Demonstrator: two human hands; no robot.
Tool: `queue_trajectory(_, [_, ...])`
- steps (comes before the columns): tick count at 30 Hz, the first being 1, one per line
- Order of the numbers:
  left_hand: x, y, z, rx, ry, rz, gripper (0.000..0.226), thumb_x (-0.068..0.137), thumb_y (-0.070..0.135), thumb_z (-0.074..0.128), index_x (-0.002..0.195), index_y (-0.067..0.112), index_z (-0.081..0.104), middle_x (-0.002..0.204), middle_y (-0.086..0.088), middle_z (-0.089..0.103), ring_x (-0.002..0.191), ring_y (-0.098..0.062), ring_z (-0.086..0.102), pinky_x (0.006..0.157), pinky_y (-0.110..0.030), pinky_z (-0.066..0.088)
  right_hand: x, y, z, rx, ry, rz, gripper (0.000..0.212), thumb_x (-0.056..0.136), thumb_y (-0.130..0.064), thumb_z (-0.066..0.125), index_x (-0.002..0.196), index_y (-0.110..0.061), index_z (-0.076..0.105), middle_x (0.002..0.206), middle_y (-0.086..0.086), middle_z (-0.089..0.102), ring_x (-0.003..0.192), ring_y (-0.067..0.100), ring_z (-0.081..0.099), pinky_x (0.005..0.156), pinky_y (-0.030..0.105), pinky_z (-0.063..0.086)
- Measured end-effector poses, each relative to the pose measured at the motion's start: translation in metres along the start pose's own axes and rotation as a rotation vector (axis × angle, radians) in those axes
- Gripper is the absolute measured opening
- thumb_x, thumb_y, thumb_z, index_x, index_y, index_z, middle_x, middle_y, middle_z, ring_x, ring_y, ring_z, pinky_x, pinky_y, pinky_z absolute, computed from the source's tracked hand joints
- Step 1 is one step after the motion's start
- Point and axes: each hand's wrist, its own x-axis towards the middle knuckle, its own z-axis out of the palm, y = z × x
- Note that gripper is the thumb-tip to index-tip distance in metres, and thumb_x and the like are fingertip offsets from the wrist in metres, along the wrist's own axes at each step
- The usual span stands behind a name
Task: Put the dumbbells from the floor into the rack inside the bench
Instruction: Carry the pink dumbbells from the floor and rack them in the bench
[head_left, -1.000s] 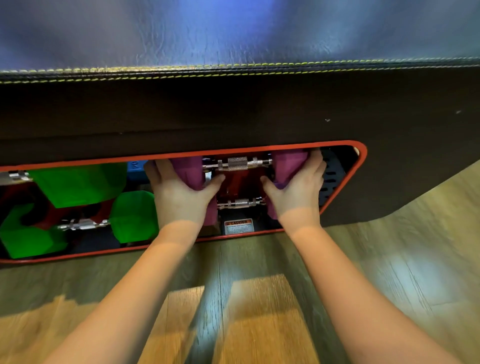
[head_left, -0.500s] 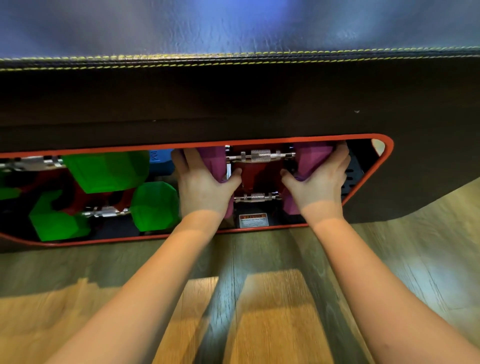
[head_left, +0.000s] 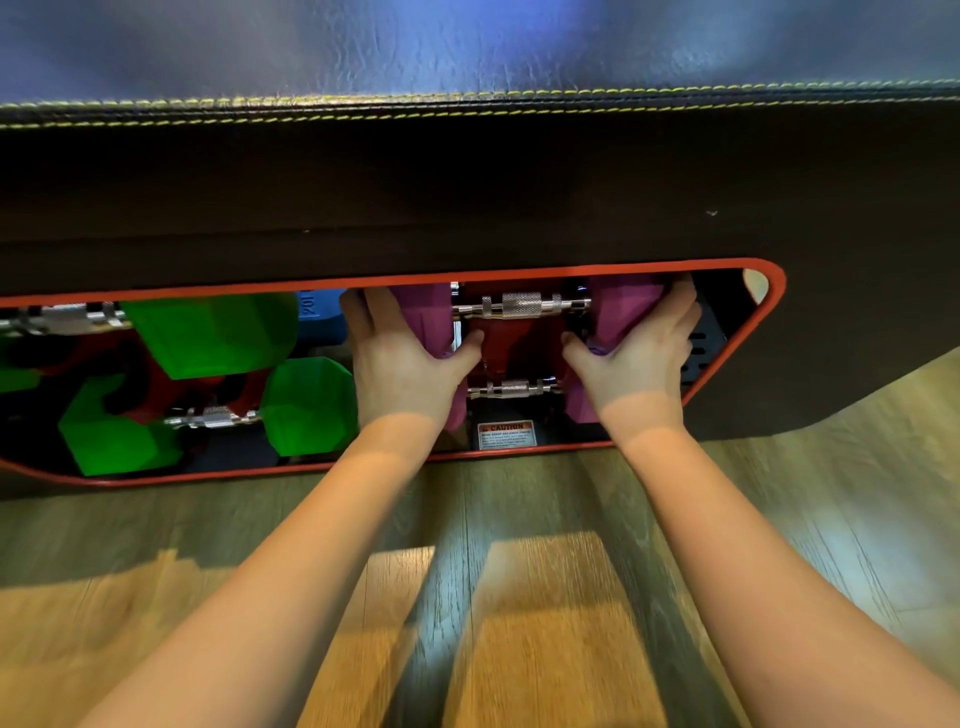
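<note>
Head view looks down at a black bench (head_left: 467, 197) whose side has a long opening with a red rim (head_left: 769, 312); wood floor (head_left: 519, 623) lies in front of it. Both hands are inside the right end of the opening. The left hand (head_left: 400, 364) wraps its fingers round the left purple head, and the right hand (head_left: 636, 358) wraps the right purple head, of the upper purple dumbbell (head_left: 519, 305). Its knurled steel handle runs left to right, level, just under the top rim, with the right head near the rim's curved corner. A second purple dumbbell (head_left: 511, 388) lies parallel below. A white sticker (head_left: 506, 434) reads "CAUTION"; the smaller print is unreadable. Green dumbbells (head_left: 208, 332) fill the left part, a blue one (head_left: 319, 317) behind them.
</note>
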Motion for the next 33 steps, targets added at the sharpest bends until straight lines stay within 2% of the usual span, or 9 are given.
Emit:
queue_trajectory(5, [0.000, -0.003, 0.001, -0.061, 0.012, 0.000, 0.110, 0.064, 0.051, 0.087, 0.146, 0.002, 0.032, 0.145, -0.019, 0.041, 0.135, -0.034, 0.042, 0.108, -0.037, 0.038, 0.000, 0.003, 0.000, 0.058, 0.002, -0.001, 0.118, 0.063, -0.036, 0.089, 0.151, -0.008, 0.016, 0.148, 0.015, 0.032, 0.133, 0.037, 0.036, 0.110, 0.040, 0.029])
queue_trajectory(9, [-0.004, -0.030, 0.005, -0.517, 0.045, -0.149, 0.113, 0.061, 0.063, 0.081, 0.147, 0.014, 0.026, 0.146, -0.009, 0.045, 0.134, -0.020, 0.049, 0.114, -0.040, 0.040, -0.014, 0.028, 0.000, 0.271, 0.007, 0.065, 0.129, 0.060, -0.054, 0.086, 0.155, -0.016, 0.008, 0.158, 0.001, 0.023, 0.143, 0.011, 0.022, 0.111, 0.020, 0.018])
queue_trajectory(11, [-0.013, -0.053, 0.010, -0.586, 0.039, -0.248, 0.114, 0.064, 0.061, 0.078, 0.152, 0.018, 0.019, 0.153, -0.007, 0.037, 0.140, -0.018, 0.043, 0.114, -0.046, 0.039, -0.030, 0.047, 0.006, 0.249, 0.011, 0.100, 0.121, 0.064, -0.065, 0.076, 0.153, -0.012, 0.015, 0.154, 0.005, 0.027, 0.143, 0.015, 0.025, 0.116, 0.028, 0.023])
queue_trajectory(14, [-0.029, -0.081, 0.020, -0.425, -0.115, -0.260, 0.111, 0.065, 0.061, 0.077, 0.151, 0.029, 0.016, 0.156, -0.001, 0.029, 0.145, -0.017, 0.032, 0.119, -0.047, 0.031, -0.039, 0.070, 0.022, 0.059, -0.081, 0.132, 0.109, 0.067, -0.064, 0.073, 0.147, -0.005, 0.029, 0.138, 0.015, 0.040, 0.132, 0.030, 0.038, 0.111, 0.043, 0.034])
queue_trajectory(18, [-0.040, -0.097, 0.045, -0.084, -0.308, -0.130, 0.107, 0.066, 0.050, 0.085, 0.149, 0.015, 0.027, 0.146, -0.007, 0.038, 0.140, -0.023, 0.035, 0.115, -0.030, 0.026, -0.029, 0.081, 0.049, -0.273, -0.268, 0.081, 0.114, 0.065, -0.054, 0.082, 0.148, -0.005, 0.021, 0.140, 0.025, 0.036, 0.125, 0.045, 0.039, 0.106, 0.047, 0.032])
queue_trajectory(22, [-0.034, -0.093, 0.064, 0.134, -0.404, -0.056, 0.100, 0.066, 0.051, 0.083, 0.144, 0.018, 0.031, 0.141, -0.010, 0.043, 0.130, -0.028, 0.045, 0.109, -0.043, 0.041, -0.017, 0.087, 0.065, -0.299, -0.355, 0.124, 0.123, 0.064, -0.049, 0.085, 0.153, -0.018, 0.006, 0.148, 0.026, 0.023, 0.130, 0.051, 0.033, 0.109, 0.055, 0.030])
queue_trajectory(26, [-0.020, -0.095, 0.075, 0.239, -0.434, -0.003, 0.089, 0.063, 0.063, 0.076, 0.131, 0.018, 0.041, 0.126, -0.012, 0.052, 0.107, -0.028, 0.057, 0.091, -0.040, 0.052, -0.015, 0.091, 0.072, -0.321, -0.297, 0.092, 0.115, 0.064, -0.045, 0.086, 0.150, -0.014, 0.014, 0.138, 0.025, 0.030, 0.117, 0.050, 0.042, 0.104, 0.053, 0.036])
queue_trajectory(31, [-0.018, -0.096, 0.078, 0.228, -0.372, 0.054, 0.095, 0.063, 0.047, 0.087, 0.139, 0.015, 0.039, 0.134, -0.013, 0.045, 0.106, -0.022, 0.054, 0.091, -0.036, 0.047, -0.016, 0.094, 0.076, -0.328, -0.276, 0.074, 0.112, 0.065, -0.042, 0.085, 0.149, -0.013, 0.017, 0.136, 0.025, 0.031, 0.113, 0.049, 0.044, 0.102, 0.053, 0.036])
queue_trajectory(33, [-0.018, -0.094, 0.077, 0.203, -0.357, 0.069, 0.096, 0.062, 0.043, 0.090, 0.139, 0.015, 0.039, 0.136, -0.012, 0.042, 0.107, -0.026, 0.055, 0.090, -0.033, 0.046, -0.017, 0.094, 0.076, -0.321, -0.277, 0.076, 0.110, 0.066, -0.041, 0.085, 0.149, -0.015, 0.017, 0.136, 0.025, 0.031, 0.112, 0.049, 0.044, 0.102, 0.054, 0.035])
